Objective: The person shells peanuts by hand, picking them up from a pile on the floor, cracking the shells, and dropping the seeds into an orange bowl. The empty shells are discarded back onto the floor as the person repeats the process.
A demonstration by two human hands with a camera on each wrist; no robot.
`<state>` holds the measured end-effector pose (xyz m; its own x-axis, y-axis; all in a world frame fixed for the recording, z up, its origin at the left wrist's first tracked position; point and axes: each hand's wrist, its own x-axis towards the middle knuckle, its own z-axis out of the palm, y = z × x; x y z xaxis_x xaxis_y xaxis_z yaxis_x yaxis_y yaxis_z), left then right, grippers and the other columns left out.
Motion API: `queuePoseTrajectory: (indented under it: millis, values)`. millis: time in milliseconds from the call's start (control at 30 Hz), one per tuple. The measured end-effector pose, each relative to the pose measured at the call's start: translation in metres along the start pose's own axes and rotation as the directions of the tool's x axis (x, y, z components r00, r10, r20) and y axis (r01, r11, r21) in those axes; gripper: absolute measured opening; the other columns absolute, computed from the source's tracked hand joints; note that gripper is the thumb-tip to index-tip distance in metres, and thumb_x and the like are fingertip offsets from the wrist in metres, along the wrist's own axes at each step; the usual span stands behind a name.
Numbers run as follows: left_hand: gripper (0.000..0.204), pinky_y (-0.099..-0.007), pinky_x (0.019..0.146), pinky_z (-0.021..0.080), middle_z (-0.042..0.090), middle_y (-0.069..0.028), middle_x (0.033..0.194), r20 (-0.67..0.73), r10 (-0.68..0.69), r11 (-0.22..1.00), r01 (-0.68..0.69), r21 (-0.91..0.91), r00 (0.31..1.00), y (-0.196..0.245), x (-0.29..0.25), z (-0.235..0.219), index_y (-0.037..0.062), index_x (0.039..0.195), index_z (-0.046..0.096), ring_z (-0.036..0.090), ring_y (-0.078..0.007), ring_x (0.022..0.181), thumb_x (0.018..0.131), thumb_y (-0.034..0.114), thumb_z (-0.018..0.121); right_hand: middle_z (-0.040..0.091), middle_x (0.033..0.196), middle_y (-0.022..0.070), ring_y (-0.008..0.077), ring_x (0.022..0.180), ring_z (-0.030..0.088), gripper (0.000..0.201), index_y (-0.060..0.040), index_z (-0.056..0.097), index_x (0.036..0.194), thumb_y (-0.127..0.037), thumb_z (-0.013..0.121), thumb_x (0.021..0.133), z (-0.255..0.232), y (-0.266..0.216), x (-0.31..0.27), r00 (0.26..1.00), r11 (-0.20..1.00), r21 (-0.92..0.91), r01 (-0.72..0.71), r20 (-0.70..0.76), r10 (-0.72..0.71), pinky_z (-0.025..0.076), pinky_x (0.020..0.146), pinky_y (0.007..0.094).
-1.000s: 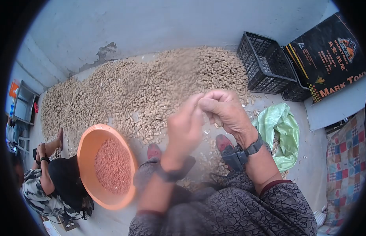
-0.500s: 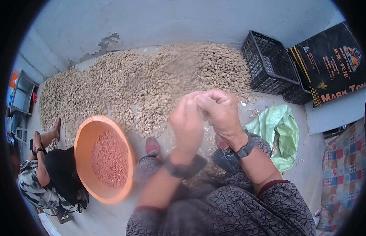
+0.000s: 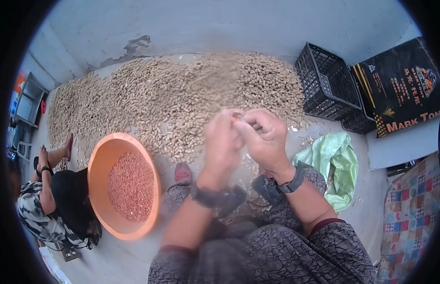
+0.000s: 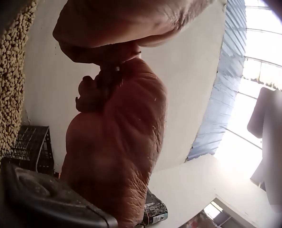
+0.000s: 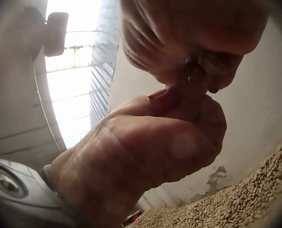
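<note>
In the head view my left hand (image 3: 222, 149) and right hand (image 3: 267, 142) meet fingertip to fingertip in front of me. Between them they pinch a small peanut (image 3: 237, 115), its dark hollow and a bit of red showing, though fingers cover most of it. Both wrist views show the curled fingers pressed close together in shadow. A broad heap of unshelled peanuts (image 3: 172, 99) spreads over the floor beyond the hands. Left of them stands an orange basin (image 3: 97, 175) with many red peanut kernels (image 3: 131, 187) inside.
A black plastic crate (image 3: 319, 87) and a black printed sack (image 3: 399, 85) stand at the back right. On the floor at right lies a green sack (image 3: 340, 165), near a checkered cloth (image 3: 409, 217). Another person (image 3: 47, 203) sits beside the basin. Shell bits litter the floor.
The hands stay together while the left hand turns slightly and blurs. A dark hollow and a reddish spot now show between the fingertips. The head view has shifted a little.
</note>
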<state>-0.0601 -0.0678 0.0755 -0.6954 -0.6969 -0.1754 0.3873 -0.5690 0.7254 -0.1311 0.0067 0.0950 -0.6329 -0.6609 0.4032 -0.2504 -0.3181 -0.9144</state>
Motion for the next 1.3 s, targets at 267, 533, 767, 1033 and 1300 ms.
queuePoseTrajectory:
  millis: [267, 533, 767, 1033, 1300]
  values:
    - [0.032, -0.0194, 0.041, 0.028, 0.05, 0.0006, 0.065, -0.067, -0.091, 0.97, 0.104, 0.22, 0.994, 0.001, 0.006, -0.001, 0.0068, 0.079, 0.052, 0.041, -0.006, 0.047, 0.097, 0.03, 0.04, 0.054, 0.064, 0.0095, 0.0273, 0.058, 0.053, 0.012, -0.0038, 0.057, 0.067, -0.005, 0.069, 0.066, -0.016, 0.002, 0.01, 0.878, 0.671, -0.574, 0.47, 0.225, -0.423, 0.041, 0.051, 0.0357]
    - [0.03, -0.0192, 0.041, 0.028, 0.051, -0.0019, 0.067, 0.152, -0.16, 0.982, 0.142, 0.126, 0.975, 0.004, 0.009, -0.011, 0.0093, 0.076, 0.049, 0.044, -0.0087, 0.05, 0.096, 0.03, 0.043, 0.054, 0.063, 0.0095, 0.0276, 0.057, 0.054, 0.012, -0.0044, 0.057, 0.066, -0.006, 0.069, 0.066, -0.025, 0.001, 0.014, 0.857, 0.624, -0.589, 0.513, 0.308, -0.413, 0.041, 0.05, 0.0357]
    - [0.021, -0.0182, 0.046, 0.033, 0.056, -0.0012, 0.072, 0.255, -0.244, 0.969, 0.225, 0.1, 0.936, 0.008, 0.007, -0.013, 0.0078, 0.084, 0.056, 0.046, -0.006, 0.056, 0.093, 0.026, 0.05, 0.059, 0.063, 0.0099, 0.0218, 0.056, 0.058, 0.003, -0.0021, 0.062, 0.07, -0.001, 0.065, 0.072, -0.027, -0.004, 0.009, 0.989, 0.92, -0.363, 0.149, 0.067, -0.134, 0.043, 0.052, 0.0304]
    - [0.018, -0.0154, 0.042, 0.031, 0.055, -0.0014, 0.071, 0.154, -0.136, 0.987, 0.12, 0.107, 0.979, 0.009, 0.003, 0.002, 0.0048, 0.091, 0.053, 0.045, -0.0049, 0.054, 0.095, 0.022, 0.046, 0.059, 0.064, 0.0011, 0.0061, 0.059, 0.052, 0.007, 0.0, 0.062, 0.075, -0.005, 0.065, 0.077, -0.03, -0.005, 0.01, 0.991, 0.955, -0.27, -0.124, 0.008, 0.131, 0.041, 0.052, 0.0246]
    - [0.02, -0.0165, 0.047, 0.033, 0.053, -0.0003, 0.074, 0.214, -0.069, 0.99, 0.093, -0.105, 0.974, 0.014, 0.0, 0.003, 0.0039, 0.094, 0.054, 0.044, -0.004, 0.059, 0.094, 0.023, 0.048, 0.058, 0.065, 0.0004, 0.0053, 0.056, 0.051, 0.011, -0.0009, 0.063, 0.074, -0.011, 0.066, 0.078, -0.045, -0.013, 0.016, 0.912, 0.932, -0.176, -0.318, 0.21, 0.351, 0.041, 0.047, 0.0213]
